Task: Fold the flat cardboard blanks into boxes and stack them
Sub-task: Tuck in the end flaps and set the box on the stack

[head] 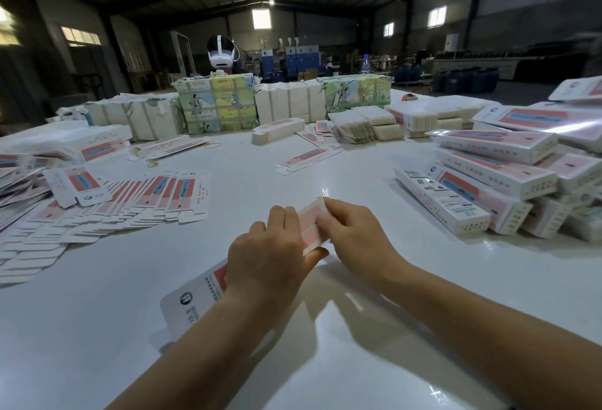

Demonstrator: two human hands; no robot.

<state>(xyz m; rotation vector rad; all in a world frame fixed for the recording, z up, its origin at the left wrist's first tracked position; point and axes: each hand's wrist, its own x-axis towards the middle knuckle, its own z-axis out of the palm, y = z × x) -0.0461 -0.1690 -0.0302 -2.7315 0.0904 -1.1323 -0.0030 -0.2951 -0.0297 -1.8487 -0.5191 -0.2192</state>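
Both hands hold one box (pixel 313 226) at the table's (pixel 325 360) near middle: left hand (pixel 270 253) steadies it, fingers curled round; right hand (pixel 353 230) pinches its far end, likely closing it. Finished boxes (pixel 495 162) sit right.

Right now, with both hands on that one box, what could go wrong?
The far end of the box could crease or tear if the right hand presses a flap in crooked. The left hand hides much of the fold. The stack of finished boxes on the right looks uneven, so adding another might make it slide.
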